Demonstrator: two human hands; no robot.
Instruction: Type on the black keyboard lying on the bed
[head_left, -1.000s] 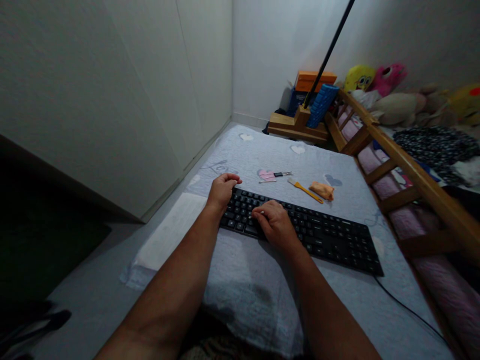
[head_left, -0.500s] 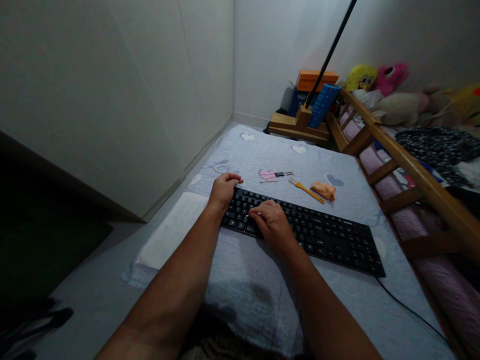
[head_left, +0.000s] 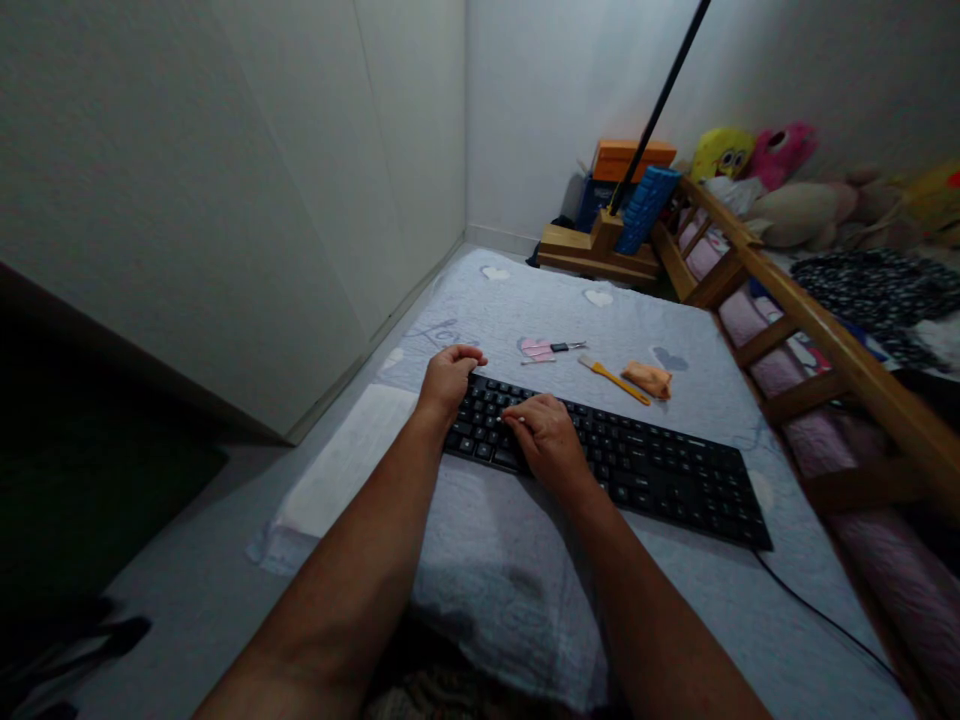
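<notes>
A black keyboard (head_left: 667,475) lies slantwise on the pale cloth, its cable trailing off at the lower right. At the keyboard's far left corner, my left hand (head_left: 448,380) is closed on the edge, with the fingertips bent over it. My right hand (head_left: 551,440) pinches a cotton swab (head_left: 501,420) whose white tip touches or hovers just above the left-hand keys; I cannot tell which. Part of the swab and several keys are hidden under the right fingers.
Beyond the keyboard lie another cotton swab (head_left: 538,361), a dark-handled metal tool (head_left: 561,347), a yellow-handled brush (head_left: 619,383) and a crumpled orange cloth (head_left: 647,379). A folded white cloth (head_left: 345,455) is at left. A wooden bed rail (head_left: 840,310) borders the right; a cabinet (head_left: 300,180) borders the left.
My right hand has shifted slightly away from me over the keys, carrying the swab's tip with it. The left hand stays on the keyboard's corner.
</notes>
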